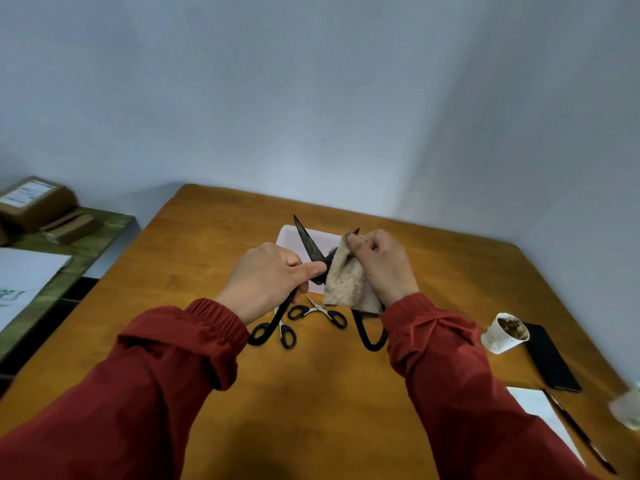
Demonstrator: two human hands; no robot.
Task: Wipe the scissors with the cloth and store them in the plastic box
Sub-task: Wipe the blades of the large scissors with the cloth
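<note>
"Head camera: what has the left hand [268, 280] got?"

"It is clenched round one shank of the large black scissors [309, 249], just below the pivot, with one digit stretched out toward the pivot."

"And the right hand [381, 265]?"

"Its fingers and thumb pinch the beige cloth [346, 282], which is folded over the other blade. Only that blade's tip pokes out past the cloth."

"Where do the scissors sit against the plastic box [325, 242]?"

"They are lifted off the tabletop [207, 244] and, in this view, held over the box. The blades are spread wide and point toward its far side, and the bare blade crosses the box's left part. Both handle loops hang on the box's near side."

"What else is around the box?"

"Small scissors [318, 309] lie on the tabletop just off its near edge. A second small pair [287, 336] lies beside them, partly behind the big left loop. A paper cup [507, 332] and a dark phone [550, 358] sit well to the box's right."
</note>
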